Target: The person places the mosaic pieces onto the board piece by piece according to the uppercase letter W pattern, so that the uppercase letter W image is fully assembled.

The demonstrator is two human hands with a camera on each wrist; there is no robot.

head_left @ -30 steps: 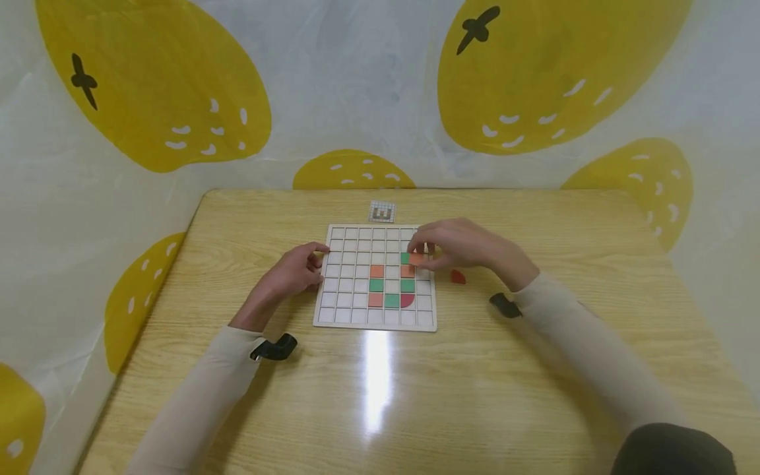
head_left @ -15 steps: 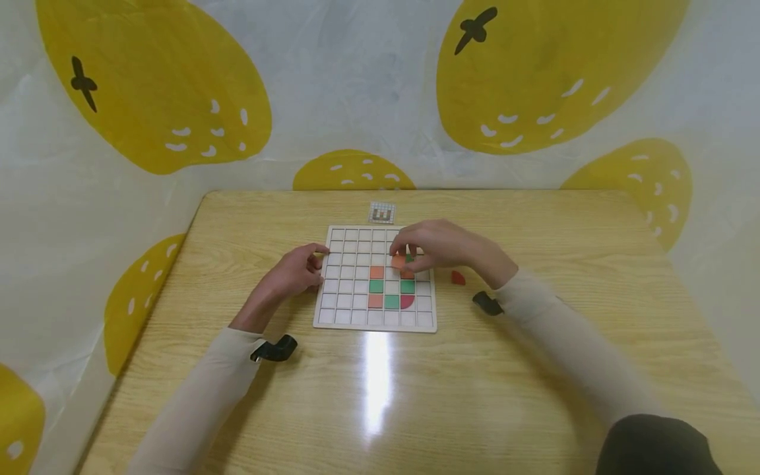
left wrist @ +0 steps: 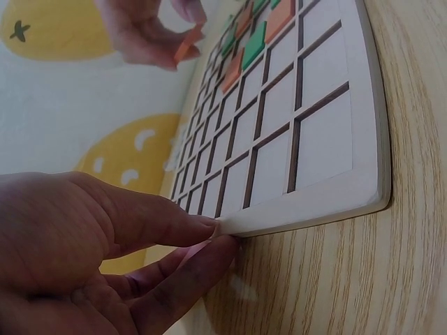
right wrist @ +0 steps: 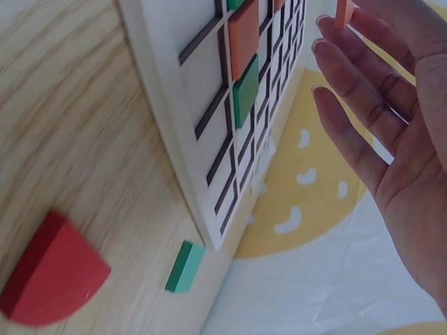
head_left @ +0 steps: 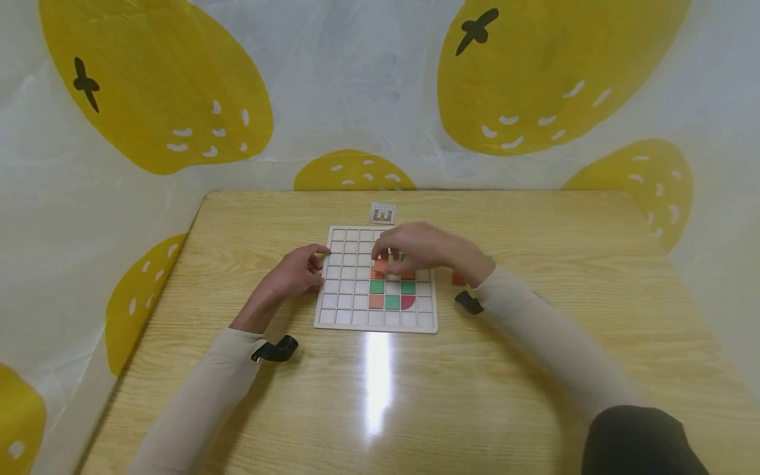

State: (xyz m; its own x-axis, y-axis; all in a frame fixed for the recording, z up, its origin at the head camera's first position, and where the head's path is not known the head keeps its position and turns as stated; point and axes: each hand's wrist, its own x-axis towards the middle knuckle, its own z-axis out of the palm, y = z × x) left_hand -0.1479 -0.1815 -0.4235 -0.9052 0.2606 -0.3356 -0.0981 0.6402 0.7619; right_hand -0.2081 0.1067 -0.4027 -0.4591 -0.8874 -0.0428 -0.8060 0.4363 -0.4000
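Note:
A pale wooden grid board (head_left: 347, 316) lies on the table, with several orange and green square tiles and a red quarter-round tile (head_left: 408, 302) in its cells. My left hand (head_left: 291, 270) holds the board's left edge, thumb and fingertips against the rim (left wrist: 300, 209). Over the middle of the grid, my right hand (head_left: 421, 247) pinches an orange square tile (left wrist: 187, 45) between thumb and fingers. That tile is raised and tilted in the left wrist view. The other right fingers (right wrist: 363, 112) are spread. This hand covers some upper cells in the head view.
Beyond the board lies a small pattern card (head_left: 382, 212). On the table to the right are a red quarter-round piece (right wrist: 59, 272) and a green tile (right wrist: 185, 266), partly hidden by the right forearm in the head view. A patterned sheet (head_left: 356, 86) hangs behind the table.
My right hand has moved left across the board, carrying the orange tile from the right columns to the middle. My left hand stays at the left edge.

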